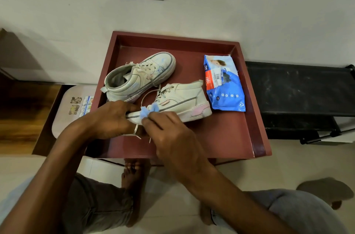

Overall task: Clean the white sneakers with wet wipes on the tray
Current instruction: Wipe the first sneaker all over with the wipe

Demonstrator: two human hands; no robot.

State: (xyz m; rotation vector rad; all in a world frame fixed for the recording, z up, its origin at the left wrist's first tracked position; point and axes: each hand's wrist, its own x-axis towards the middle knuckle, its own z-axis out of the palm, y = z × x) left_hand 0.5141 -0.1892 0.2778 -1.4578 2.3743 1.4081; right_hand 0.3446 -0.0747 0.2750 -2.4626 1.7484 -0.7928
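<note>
Where the dark red tray (110,55) lies on the floor against the wall, the left hand (113,118) curls around the toe end of the near sneaker (184,99), holding it; behind them the far sneaker (138,74) stands upright on the tray, its long axis diagonal, heel near-left and toe pointing far-right; a crumpled blue wipe (148,112) is pressed against the near sneaker's side by the toe, pinched in the fingertips of the right hand (172,137); this near sneaker runs left to right across the tray (toe left, pink heel right), sole edge facing the person; just beside its heel the blue wipes pack (224,86) lies flat, lengthwise away from the person; a black rack (297,89) stands right of the tray.
</note>
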